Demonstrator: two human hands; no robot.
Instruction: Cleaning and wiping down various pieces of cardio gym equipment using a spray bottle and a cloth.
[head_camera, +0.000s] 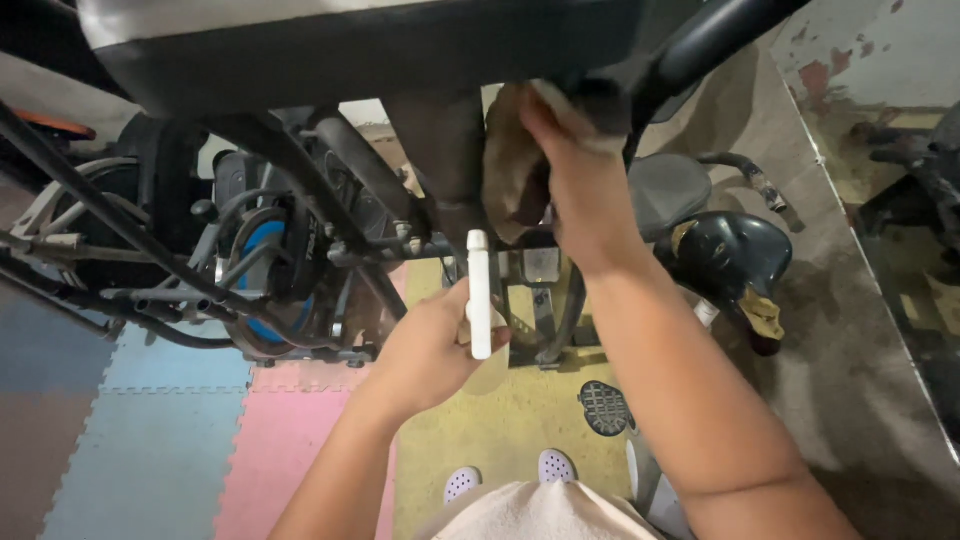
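My left hand (432, 345) grips a slim white cylinder-shaped bottle (479, 292), held upright in front of a dark exercise machine. My right hand (578, 180) is raised higher and presses a brown cloth (512, 165) against the machine's dark upright post (447, 160), just under its black upper frame (330, 50). The cloth hangs down between the post and my palm. The bottle's top sits just below the cloth.
Foam floor mats in blue (150, 450), pink (290, 430) and yellow (510, 420) lie below. An exercise bike flywheel (262, 285) and cables stand to the left. A worn black bike saddle (735, 262) is at right, beside a stained wall (860, 330). My white shoes (510, 475) show at the bottom.
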